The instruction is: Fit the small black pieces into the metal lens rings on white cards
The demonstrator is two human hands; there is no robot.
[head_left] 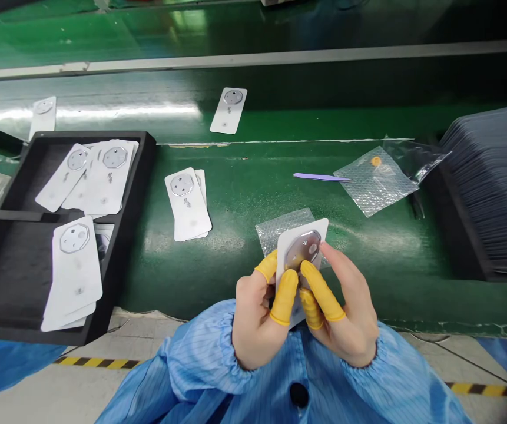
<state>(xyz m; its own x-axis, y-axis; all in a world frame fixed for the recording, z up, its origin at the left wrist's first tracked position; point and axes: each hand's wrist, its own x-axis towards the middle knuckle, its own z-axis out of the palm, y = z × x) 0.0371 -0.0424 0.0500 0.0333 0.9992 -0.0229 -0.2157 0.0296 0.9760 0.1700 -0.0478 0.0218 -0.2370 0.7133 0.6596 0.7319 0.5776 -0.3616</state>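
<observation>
Between my two hands I hold a white phone back cover (305, 249) with a silver camera ring at its top, tilted up toward me. My left hand (259, 318) grips its left edge, thumb in front and a finger behind. My right hand (345, 312) pinches it at the lower right, the bare index finger touching the ring's right side. Yellow finger cots cover several of my fingertips. Beneath and behind the cover, a piece of bubble wrap (286, 227) lies on the green bench. The cover's lower part is hidden by my fingers.
A black tray (141, 194) at left holds several similar covers (110, 176). Two overlapping covers (188, 206) lie on the bench, and another (229, 112) lies further back. Purple tweezers (319, 176) rest partly on bubble wrap (377, 182). A dark stack of sheets (496, 188) stands at right.
</observation>
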